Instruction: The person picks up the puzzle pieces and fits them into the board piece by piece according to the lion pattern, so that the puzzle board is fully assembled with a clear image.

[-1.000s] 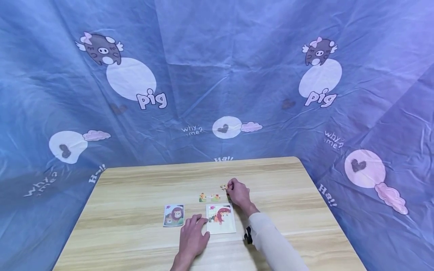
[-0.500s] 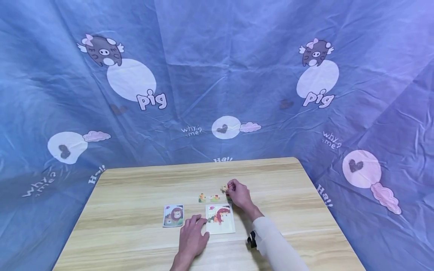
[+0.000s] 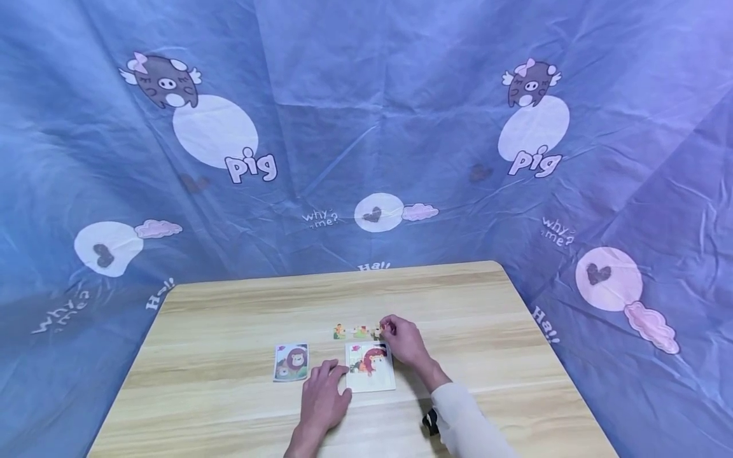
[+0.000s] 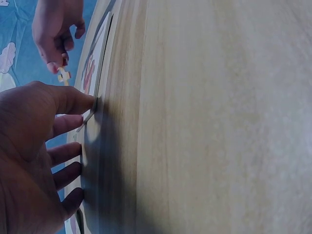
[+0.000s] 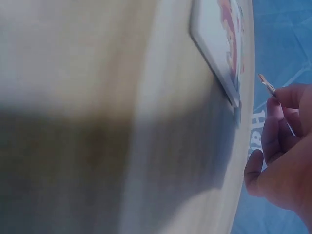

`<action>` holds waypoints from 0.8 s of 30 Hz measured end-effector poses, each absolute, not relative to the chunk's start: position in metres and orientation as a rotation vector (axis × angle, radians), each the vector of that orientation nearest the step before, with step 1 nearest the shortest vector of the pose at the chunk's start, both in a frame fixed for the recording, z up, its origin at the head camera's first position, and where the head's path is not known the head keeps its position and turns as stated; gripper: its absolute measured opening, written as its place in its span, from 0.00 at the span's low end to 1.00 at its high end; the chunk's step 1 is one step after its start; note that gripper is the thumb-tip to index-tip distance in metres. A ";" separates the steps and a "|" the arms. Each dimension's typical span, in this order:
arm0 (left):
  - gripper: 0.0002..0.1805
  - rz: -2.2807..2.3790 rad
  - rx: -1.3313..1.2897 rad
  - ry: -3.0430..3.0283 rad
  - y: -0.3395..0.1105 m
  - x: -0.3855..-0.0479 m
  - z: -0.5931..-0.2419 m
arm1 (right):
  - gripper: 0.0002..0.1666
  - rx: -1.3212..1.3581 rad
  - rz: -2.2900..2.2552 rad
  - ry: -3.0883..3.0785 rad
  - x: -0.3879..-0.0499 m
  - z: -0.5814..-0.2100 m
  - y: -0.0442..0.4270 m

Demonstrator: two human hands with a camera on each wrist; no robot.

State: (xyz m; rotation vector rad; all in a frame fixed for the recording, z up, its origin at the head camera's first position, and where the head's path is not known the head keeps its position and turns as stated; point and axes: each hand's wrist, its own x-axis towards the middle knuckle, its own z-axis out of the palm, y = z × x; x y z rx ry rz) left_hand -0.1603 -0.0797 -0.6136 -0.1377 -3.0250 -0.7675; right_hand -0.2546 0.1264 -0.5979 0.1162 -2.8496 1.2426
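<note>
My right hand (image 3: 407, 343) pinches a small jigsaw piece (image 5: 266, 84) between thumb and fingertips, raised off the table in the right wrist view. Just below that hand lies a white puzzle board (image 3: 372, 384), its upper part filled with joined pieces showing a red-maned lion. At the board's left edge rests my left hand (image 3: 325, 397), fingers loosely spread. Its thumb touches the board's edge in the left wrist view. Beyond the board lie two loose jigsaw pieces, one orange and green (image 3: 340, 331) and another light-coloured piece (image 3: 360, 331).
A printed lion picture card (image 3: 291, 362) lies left of the board, close to the left fingers. Everything sits on a wood-grain table (image 3: 229, 413). Blue printed cloth (image 3: 321, 127) hangs behind the table and along its sides.
My right hand has drawn the pinched jigsaw piece nearer, from beyond the loose pieces to just above the board's far right corner. The left hand stays at the board's edge.
</note>
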 end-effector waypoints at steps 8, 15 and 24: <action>0.20 -0.746 -0.149 -3.021 -0.079 -0.161 -0.613 | 0.09 0.134 1.253 -2.856 -0.235 -0.602 0.129; 0.20 -0.750 -0.149 -3.030 -0.078 -0.160 -0.613 | 0.08 0.150 1.277 -2.873 -0.229 -0.607 0.133; 0.20 -0.756 -0.146 -3.023 -0.078 -0.159 -0.609 | 0.07 0.158 1.327 -2.921 -0.220 -0.609 0.135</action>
